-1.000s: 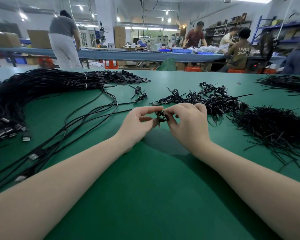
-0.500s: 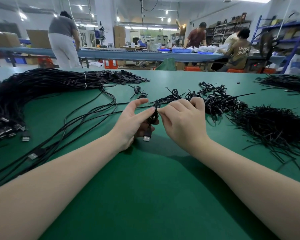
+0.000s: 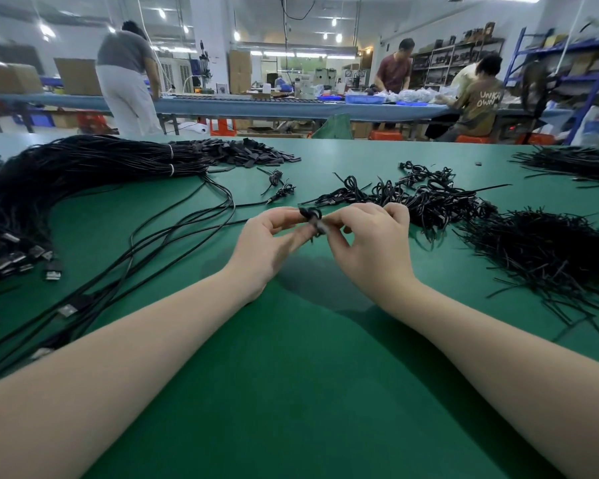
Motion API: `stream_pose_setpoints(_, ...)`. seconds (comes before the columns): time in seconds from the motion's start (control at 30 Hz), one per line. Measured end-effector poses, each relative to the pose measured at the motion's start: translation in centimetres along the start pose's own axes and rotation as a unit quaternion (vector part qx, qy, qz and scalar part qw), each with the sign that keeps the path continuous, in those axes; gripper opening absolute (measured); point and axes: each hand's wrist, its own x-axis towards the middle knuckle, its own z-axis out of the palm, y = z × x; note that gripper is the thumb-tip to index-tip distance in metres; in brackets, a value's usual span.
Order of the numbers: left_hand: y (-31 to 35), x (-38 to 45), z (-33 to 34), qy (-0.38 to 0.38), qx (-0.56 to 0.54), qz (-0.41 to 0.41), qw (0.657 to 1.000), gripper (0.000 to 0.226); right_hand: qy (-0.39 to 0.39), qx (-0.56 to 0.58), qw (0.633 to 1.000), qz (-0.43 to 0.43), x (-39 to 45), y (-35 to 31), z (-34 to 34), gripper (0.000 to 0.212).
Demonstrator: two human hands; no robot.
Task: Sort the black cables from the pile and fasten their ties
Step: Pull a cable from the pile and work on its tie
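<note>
Twisting a tie round one coiled cable, both hands, mid-frame.

My left hand (image 3: 268, 242) pinches the small coil (image 3: 311, 216) between thumb and fingertips; my right hand (image 3: 369, 238) has fingers curled in, pinching the other side where the tie goes, though the tie itself is too blurred to pick out. To do it well, I judge: keep the coil tight with the left, turn the tie ends with the right, don't let loops spring open. The coil is black, thin, glossy, just a few small loops, held above the green table (image 3: 308, 392). Done bundles (image 3: 426, 198) lie just behind my right hand; loose ties (image 3: 547, 250) right; uncoiled cables (image 3: 83, 174) upper left.
</note>
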Motion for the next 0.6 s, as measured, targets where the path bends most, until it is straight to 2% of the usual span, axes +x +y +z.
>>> stream_pose_setpoints(0.07, 0.0, 0.1, 0.2, -0.001, 0.019, -0.017, 1.0, 0.006, 0.02, -0.014, 0.999, -0.029, 0.0, -0.1, -0.1, 0.007)
stream_pose_setpoints(0.13, 0.1, 0.1, 0.4, -0.013, 0.04, -0.054, 0.998, 0.015, 0.052, -0.062, 0.992, -0.092, 0.2, 0.0, -0.2, 0.013)
stream_pose_setpoints(0.2, 0.4, 0.0, 0.4, -0.032, 0.015, -0.096, 0.995, 0.025, 0.082, -0.114, 0.977, -0.159, 0.3, 0.3, -0.3, 0.022)
stream_pose_setpoints(0.27, 1.1, -0.1, 0.1, -0.063, -0.026, -0.127, 0.99, 0.028, 0.091, -0.127, 0.969, -0.193, 0.4, 0.3, -0.6, 0.028)
stream_pose_setpoints(0.33, 1.5, -0.2, 0.0, -0.074, -0.047, -0.137, 0.987, 0.031, 0.068, -0.118, 0.971, -0.199, 0.4, 0.0, -0.8, 0.026)
stream_pose_setpoints(0.47, 1.5, -0.2, 0.4, -0.003, -0.036, -0.14, 0.989, 0.028, -0.084, -0.025, 0.99, -0.111, 3.2, 0.1, -1.9, 0.015)
stream_pose_setpoints(0.57, 1.2, 0.0, 0.3, -0.013, -0.007, -0.14, 0.99, 0.02, -0.084, -0.07, 0.994, -0.025, 8.9, 2.7, -2.1, 0.02)
stream_pose_setpoints(0.6, 1.1, 0.0, 0.3, -0.024, 0.002, -0.138, 0.99, 0.019, -0.115, -0.097, 0.988, 0.015, 11.0, 4.2, -2.1, 0.025)
